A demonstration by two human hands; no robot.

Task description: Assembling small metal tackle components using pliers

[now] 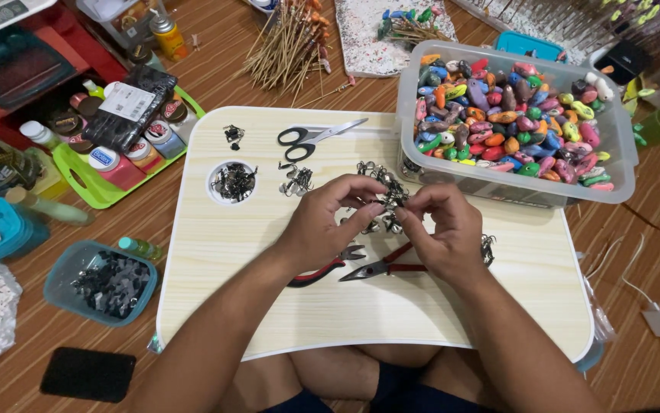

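My left hand [328,222] and right hand [438,229] meet over the middle of the pale wooden lap table [215,291], fingertips of both pinched shut on a small dark metal hook [390,202] held between them just above the tabletop. More of the same hooks lie in a loose pile [376,174] just beyond my fingers, with a smaller cluster [295,180] to the left of it and a round cup hole [233,182] in the table filled with others. Under my wrists rest two red-handled pliers [380,268], jaws pointing toward each other. Black-handled scissors [311,138] lie near the table's far edge. At the far right corner, partly on the table, stands a clear plastic tub [620,153] heaped with brightly painted fishing lures [510,115]. On the wooden floor to my left sit a green tray [89,187] of small paint jars and a teal box [58,279] of dark parts.
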